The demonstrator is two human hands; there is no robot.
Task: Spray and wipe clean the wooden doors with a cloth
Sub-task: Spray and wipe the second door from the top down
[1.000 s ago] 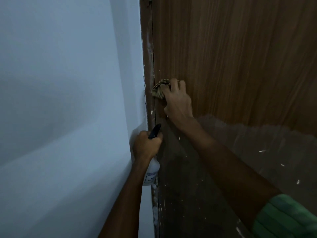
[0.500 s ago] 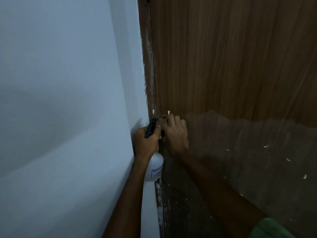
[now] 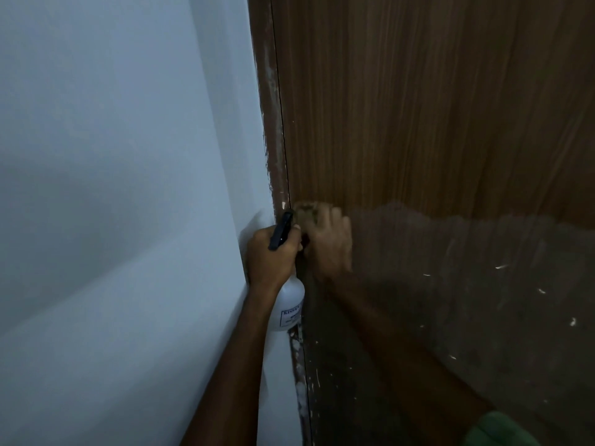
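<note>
A brown wooden door (image 3: 434, 107) fills the right half of the view, darker and paint-flecked in its lower part. My right hand (image 3: 330, 243) presses a checked cloth (image 3: 306, 212) against the door beside its left edge; only the cloth's top shows above my fingers, and the hand is blurred. My left hand (image 3: 270, 255) grips a white spray bottle (image 3: 289, 307) with a black trigger head (image 3: 280, 230), held upright next to the door frame (image 3: 270, 91), just left of the right hand.
A pale blue-white wall (image 3: 122, 188) takes up the left half. The door frame strip between wall and door carries white paint smears. A green sleeve (image 3: 502, 429) shows at the bottom right.
My right hand wiped the cloth down the door's left edge to beside the bottle, then edged slightly up again. The left hand with the bottle stayed in place.
</note>
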